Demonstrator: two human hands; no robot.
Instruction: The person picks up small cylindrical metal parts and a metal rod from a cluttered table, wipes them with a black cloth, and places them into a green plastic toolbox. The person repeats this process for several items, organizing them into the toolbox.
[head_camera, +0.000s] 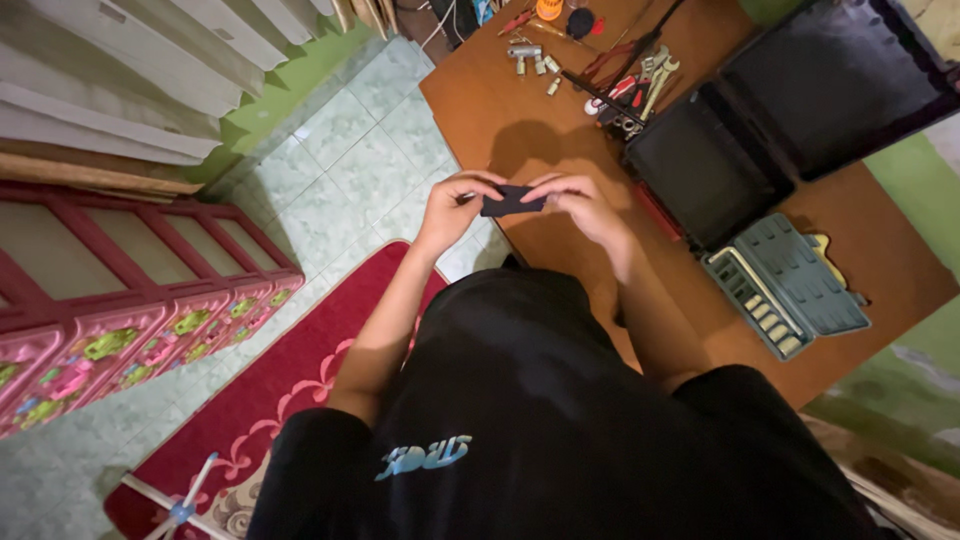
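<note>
- Two hands met at one small flat black rectangular piece (512, 201), held in the air above the near edge of the brown wooden worktop (880, 260).
- Left hand (455, 208) pinched the piece's left end, fingers curled round it; something thin and pale poked out by the thumb, too small to tell what.
- Right hand (580, 203) pinched the right end from above, fingertips bunched together on the top edge.
- An open black plastic tool case (790, 110) lay on the worktop to the right, with a grey-green plastic socket tray (795, 285) just beside its near corner.
- A heap of loose metal wrenches and red-handled pliers (630, 85) sat at the far side, small silver sockets (535, 62) near them.
- Below the hands lay pale green floor tiles (340, 170) and a red patterned rug (270, 400); a pink plastic drawer unit (120, 340) stood to the left.
- Risk, as judged: the grip was fingertip-only and the piece hung over the worktop's edge, so a slip would likely drop it to the tiles or rug rather than the worktop.
- Dim light and the dark piece against the black shirt (540, 420) could make any small part hard to spot if it fell.
</note>
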